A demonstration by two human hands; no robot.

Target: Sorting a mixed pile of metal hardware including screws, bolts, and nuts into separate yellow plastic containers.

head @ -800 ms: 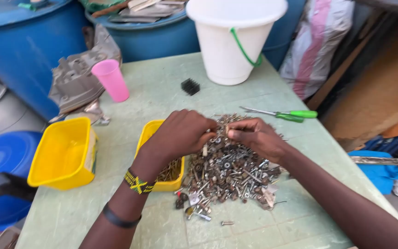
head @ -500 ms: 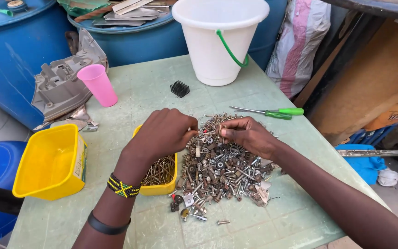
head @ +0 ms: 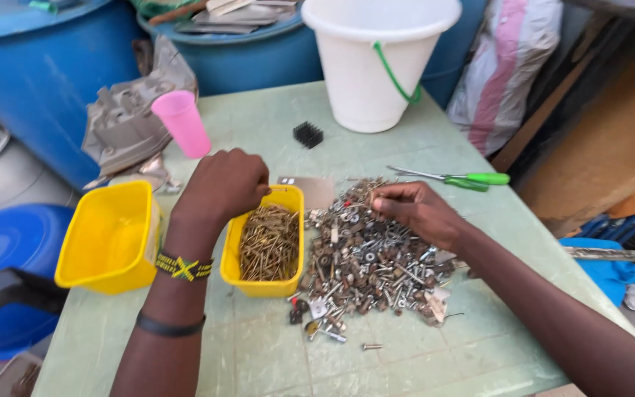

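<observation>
A heap of mixed screws, nuts and washers lies on the pale green table. My right hand rests on the heap's far edge, fingertips pinched together on small pieces I cannot make out. My left hand is curled over the far left corner of a yellow tub that holds brass-coloured screws. What the left hand holds, if anything, is hidden. A second yellow tub stands to its left with nothing visible in it.
A pink cup, a small black ridged block, a white bucket with a green handle and green-handled scissors lie toward the back. Blue barrels flank the table's left and far side.
My left hand has moved left off the heap to the screw tub's far corner. My right hand has stayed at the heap's upper edge.
</observation>
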